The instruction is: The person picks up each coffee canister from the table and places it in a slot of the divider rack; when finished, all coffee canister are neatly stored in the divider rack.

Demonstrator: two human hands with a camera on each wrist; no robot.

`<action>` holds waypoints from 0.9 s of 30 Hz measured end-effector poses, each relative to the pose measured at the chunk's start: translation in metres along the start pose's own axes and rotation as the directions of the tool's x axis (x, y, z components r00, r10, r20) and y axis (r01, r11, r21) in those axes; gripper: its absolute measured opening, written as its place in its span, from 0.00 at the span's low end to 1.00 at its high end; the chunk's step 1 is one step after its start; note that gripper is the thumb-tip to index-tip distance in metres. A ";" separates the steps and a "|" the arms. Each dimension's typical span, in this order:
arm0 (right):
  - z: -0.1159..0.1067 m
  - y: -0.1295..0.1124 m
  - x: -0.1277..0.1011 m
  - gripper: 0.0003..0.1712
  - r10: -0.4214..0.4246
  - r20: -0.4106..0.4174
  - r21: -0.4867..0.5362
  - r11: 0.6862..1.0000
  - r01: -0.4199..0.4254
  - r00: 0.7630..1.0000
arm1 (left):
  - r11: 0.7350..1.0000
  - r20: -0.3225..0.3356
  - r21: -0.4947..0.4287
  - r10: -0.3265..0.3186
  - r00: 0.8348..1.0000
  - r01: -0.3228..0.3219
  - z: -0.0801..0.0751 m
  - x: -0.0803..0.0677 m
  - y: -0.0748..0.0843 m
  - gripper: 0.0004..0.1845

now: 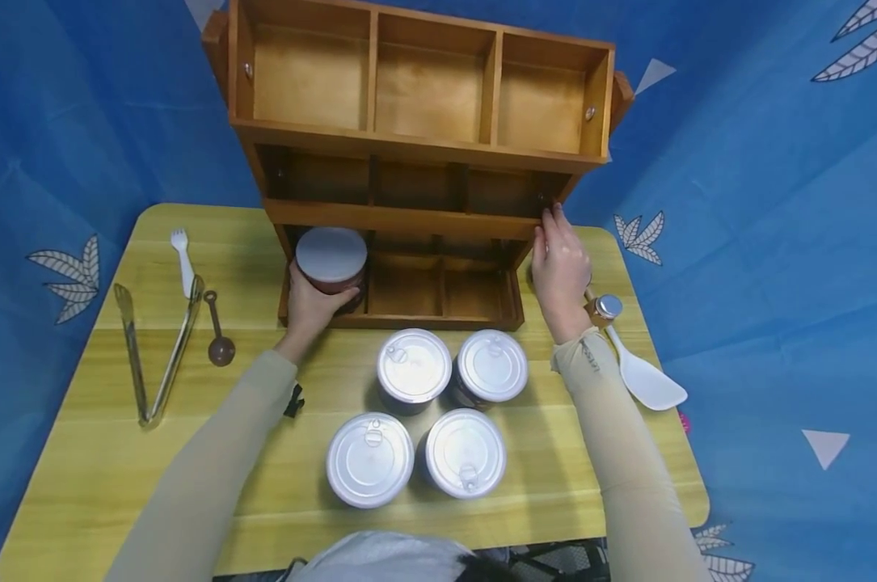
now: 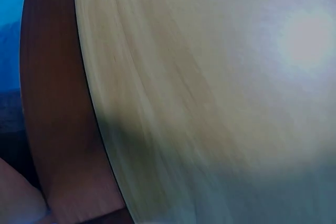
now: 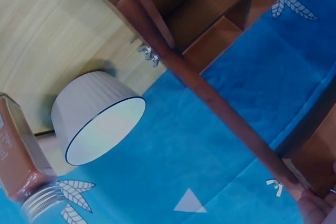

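A three-tier wooden rack (image 1: pixel 409 142) with divided compartments stands at the back of the table. My left hand (image 1: pixel 311 307) holds a wide can (image 1: pixel 331 255) with a white lid and reddish-brown side, at the bottom tier's left compartment. The thumb lies across the can's front; the other fingers are mostly hidden. At the right end of the middle tier, my right hand (image 1: pixel 560 271) grips the rack's edge; its fingertips (image 3: pixel 312 209) show at the right wrist view's corner. Several silver-lidded cans (image 1: pixel 414 366) stand upright before the rack.
Metal tongs (image 1: pixel 170 376), a white fork (image 1: pixel 183 263) and a brown scoop (image 1: pixel 221 351) lie at the left. On the right are a white spatula (image 1: pixel 651 381) and a small lidded jar (image 1: pixel 607 308). A white bowl (image 3: pixel 94 103) stands beside the rack.
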State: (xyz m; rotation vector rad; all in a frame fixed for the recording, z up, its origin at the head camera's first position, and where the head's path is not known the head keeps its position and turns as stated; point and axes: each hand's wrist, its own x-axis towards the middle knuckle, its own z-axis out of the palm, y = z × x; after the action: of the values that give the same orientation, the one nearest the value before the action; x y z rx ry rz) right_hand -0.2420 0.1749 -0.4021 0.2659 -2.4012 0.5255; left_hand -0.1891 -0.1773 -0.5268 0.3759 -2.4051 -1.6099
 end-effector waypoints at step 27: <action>-0.002 0.001 0.001 0.19 0.014 0.026 -0.042 0.999 -0.013 1.000 | 0.979 0.811 -0.147 0.201 0.549 -0.142 0.014 -0.088 0.002 0.63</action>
State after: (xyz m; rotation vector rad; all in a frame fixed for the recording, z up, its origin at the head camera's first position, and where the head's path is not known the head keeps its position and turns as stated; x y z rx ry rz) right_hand -0.2418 0.1764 -0.4001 0.2403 -2.4384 0.4803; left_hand -0.1110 -0.1351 -0.5340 -0.8323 -2.8304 -2.0552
